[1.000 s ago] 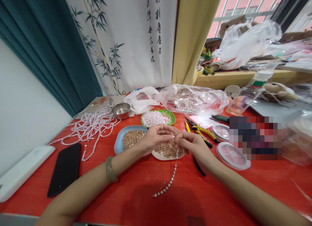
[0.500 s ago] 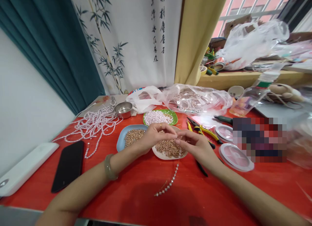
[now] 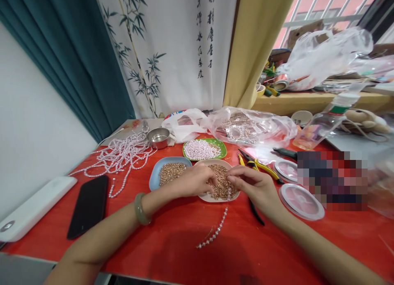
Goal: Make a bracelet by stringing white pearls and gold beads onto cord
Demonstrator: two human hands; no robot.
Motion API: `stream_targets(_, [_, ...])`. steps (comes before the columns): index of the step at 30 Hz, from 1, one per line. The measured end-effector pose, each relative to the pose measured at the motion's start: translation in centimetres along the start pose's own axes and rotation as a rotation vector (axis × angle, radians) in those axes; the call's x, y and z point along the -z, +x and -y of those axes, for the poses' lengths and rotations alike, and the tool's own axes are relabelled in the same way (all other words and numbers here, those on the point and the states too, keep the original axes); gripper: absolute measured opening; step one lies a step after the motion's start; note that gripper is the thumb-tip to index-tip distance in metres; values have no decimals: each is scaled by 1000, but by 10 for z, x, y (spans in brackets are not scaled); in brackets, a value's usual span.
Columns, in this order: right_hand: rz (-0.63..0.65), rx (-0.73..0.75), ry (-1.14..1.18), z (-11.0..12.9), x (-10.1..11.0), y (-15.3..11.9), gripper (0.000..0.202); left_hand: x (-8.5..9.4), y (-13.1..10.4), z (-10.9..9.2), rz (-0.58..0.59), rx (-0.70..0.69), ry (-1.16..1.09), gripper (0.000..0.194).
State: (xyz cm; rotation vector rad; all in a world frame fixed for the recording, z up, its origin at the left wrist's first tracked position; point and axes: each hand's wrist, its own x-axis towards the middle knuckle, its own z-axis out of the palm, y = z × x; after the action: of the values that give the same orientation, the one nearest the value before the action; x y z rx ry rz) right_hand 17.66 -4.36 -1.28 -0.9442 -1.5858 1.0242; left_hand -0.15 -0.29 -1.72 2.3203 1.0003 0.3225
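Observation:
My left hand [image 3: 200, 180] reaches down over the left part of a pinkish plate [image 3: 212, 199] of gold beads, fingertips curled at the beads; whether they pinch any is too small to tell. At the plate's right side my right hand [image 3: 250, 184] pinches the upper end of a beaded strand [image 3: 220, 227], which hangs past the plate's rim and curves down onto the red table. To the left, partly behind my left forearm, a blue plate [image 3: 154, 176] holds gold beads. Behind both, a green plate [image 3: 221, 151] holds pale pink beads.
Pliers [image 3: 261, 166] and clear spools [image 3: 303, 201] lie at the right. Strung pearly beads [image 3: 123, 153], a metal bowl [image 3: 159, 137], a black phone [image 3: 88, 207] and a white device [image 3: 37, 207] are at the left. Plastic bags [image 3: 252, 127] and a bottle [image 3: 326, 121] stand behind.
My left hand has parted from my right hand and moved down and left to the gold beads. My right hand keeps its pinch. The view has shifted slightly.

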Motion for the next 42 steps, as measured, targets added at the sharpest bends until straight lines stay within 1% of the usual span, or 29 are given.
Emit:
stream_targets(5, [-19,-42,-6,3,-1,1,4,-5,0,-2,-32,7,-32,12])
stream_targets(8, [-29,-63,-21,3,0,2,5,-5,0,-1,-52,17,-100,14])
stream_targets(11, [-47,-120,-4,-1,0,2,9,-5,2,3,-90,44,-198,11])
stream_targets(14, [-67,-196,46,-4,1,4,13,-7,5,6,-121,86,-338,7])
stream_targets(19, [-85,-284,100,-4,0,7,11,-7,11,9,-151,160,-632,5])
stream_targets(25, [-14,-364,93,-6,-1,9,15,-9,12,12,-143,166,-1022,15])
stream_targets(29, [43,-418,88,-5,-3,8,15,-10,11,11,-151,149,-1206,19])
stream_targets(34, [61,-456,111,-4,-4,6,16,-10,11,6,-152,134,-1301,18])
stream_targets(42, [76,-483,152,-7,-3,7,14,-11,11,4,-155,141,-1318,18])
